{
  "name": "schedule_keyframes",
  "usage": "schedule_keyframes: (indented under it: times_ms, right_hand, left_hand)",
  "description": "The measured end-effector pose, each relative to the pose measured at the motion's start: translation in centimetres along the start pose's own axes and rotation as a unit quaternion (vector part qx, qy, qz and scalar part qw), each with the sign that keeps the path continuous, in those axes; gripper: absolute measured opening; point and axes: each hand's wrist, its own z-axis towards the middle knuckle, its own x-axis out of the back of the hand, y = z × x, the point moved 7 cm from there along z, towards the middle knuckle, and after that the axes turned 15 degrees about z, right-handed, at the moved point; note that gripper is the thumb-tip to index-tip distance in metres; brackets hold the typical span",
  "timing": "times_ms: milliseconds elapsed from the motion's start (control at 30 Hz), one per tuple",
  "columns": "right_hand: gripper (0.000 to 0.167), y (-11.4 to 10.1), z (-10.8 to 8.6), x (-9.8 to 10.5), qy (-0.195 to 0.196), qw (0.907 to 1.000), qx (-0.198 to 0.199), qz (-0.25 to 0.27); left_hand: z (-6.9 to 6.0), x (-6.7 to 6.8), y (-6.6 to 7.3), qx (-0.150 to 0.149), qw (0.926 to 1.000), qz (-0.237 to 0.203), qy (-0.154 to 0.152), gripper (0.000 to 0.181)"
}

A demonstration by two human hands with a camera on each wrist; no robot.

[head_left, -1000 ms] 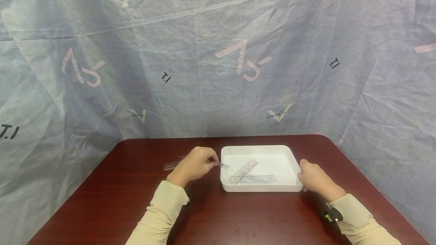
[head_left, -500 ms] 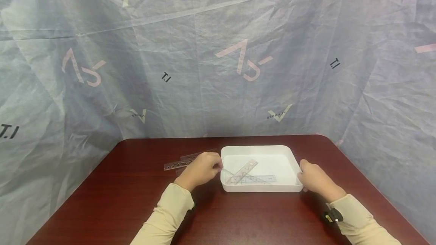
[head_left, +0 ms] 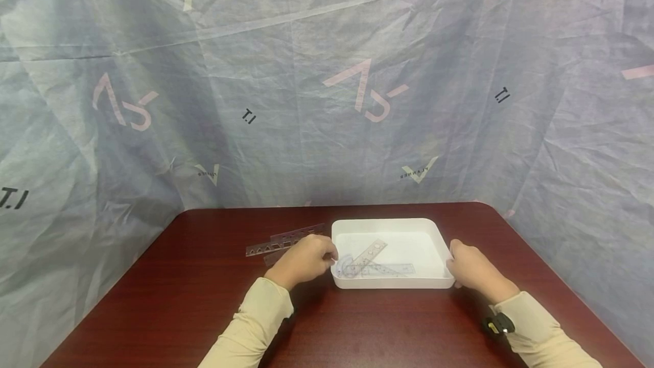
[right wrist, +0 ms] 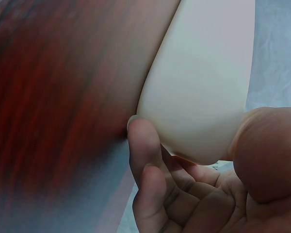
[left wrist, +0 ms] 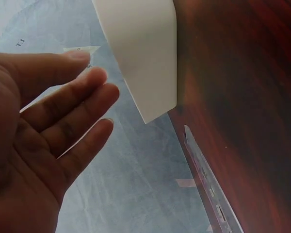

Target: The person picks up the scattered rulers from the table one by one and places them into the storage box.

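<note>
A white tray point(head_left: 393, 283) lies on the table, holding a clear ruler point(head_left: 372, 254) laid diagonally and another clear ruler point(head_left: 403, 268) beneath it. In the tray's near left corner is a clear protractor-like piece point(head_left: 343, 266) with a curved edge. My left hand point(head_left: 306, 259) is at the tray's left rim, its fingertips beside that piece; in the left wrist view the fingers are loosely bent and nothing shows between them. At the opposite end my right hand point(head_left: 472, 266) grips the tray's right side, thumb against the wall and fingers under the corner.
Left of the tray, partly behind my left hand, several clear stencil rulers point(head_left: 260, 249) with cut-out shapes overlap on the dark red table point(head_left: 204, 294). A grey printed cloth point(head_left: 286, 72) hangs behind and beside the table.
My left hand has moved slightly right and toward me along the tray's left rim. The clear piece it held has gone down into the near left corner. My right hand has stayed put.
</note>
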Motion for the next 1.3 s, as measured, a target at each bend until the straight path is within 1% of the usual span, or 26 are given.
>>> schedule_keyframes:
  times_ms: [300,533,700,833,1100,1300]
  right_hand:
    - [0.005,-0.13,-0.05,0.04,0.000,1.0000,0.001,0.000]
    - [0.005,-0.25,-0.10,0.05,-0.002,1.0000,0.001,0.000]
    - [0.005,-0.22,-0.07,0.04,-0.002,1.0000,0.001,-0.001]
    - [0.005,-0.14,-0.03,0.04,-0.001,1.0000,0.002,-0.001]
    - [0.005,-0.10,-0.02,0.01,0.000,1.0000,0.003,0.000]
    - [0.005,-0.08,0.00,0.00,-0.001,1.0000,0.003,0.000]
  left_hand:
    - [0.05,-0.10,0.06,-0.003,1.0000,0.003,-0.007,0.009]
    - [0.01,-0.15,0.10,-0.009,0.9999,0.005,0.002,0.009]
    - [0.02,-0.10,0.05,-0.005,1.0000,0.006,0.001,0.009]
    - [0.03,0.00,0.03,0.000,1.0000,0.006,-0.001,0.009]
    - [0.07,0.02,0.06,-0.001,1.0000,0.006,-0.008,0.009]
    - [0.14,0.08,0.01,0.003,0.9997,0.010,-0.022,0.011]
